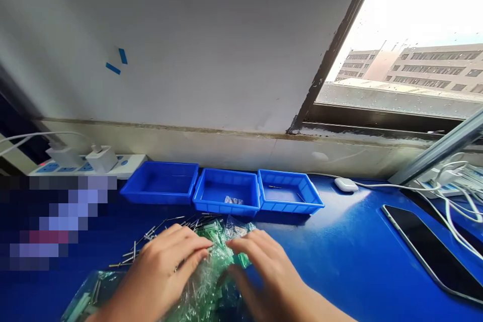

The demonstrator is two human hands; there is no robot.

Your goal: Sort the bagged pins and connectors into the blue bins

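Observation:
My left hand (166, 259) is over a heap of crinkled clear and green plastic bags (206, 287). Its thumb and forefinger are pinched together at the plastic; what lies between the tips is too small to make out. Opposite it, my right hand (266, 266) hovers at the heap's right side, fingers curved and thumb apart, slightly blurred, with nothing visible in it. Thin metal rods (135, 250) lie scattered behind and left of my left hand. Under my left forearm, partly hidden, is a clear bag (85, 297) with pale and metal pieces inside.
Three blue trays stand along the wall: a left tray (158, 196), a middle tray (226, 207) with a small clear packet (234, 200), and a right tray (292, 207) with a few thin rods. A white earphone case (346, 184), phone (433, 251), cables and power strip (132, 163) surround them.

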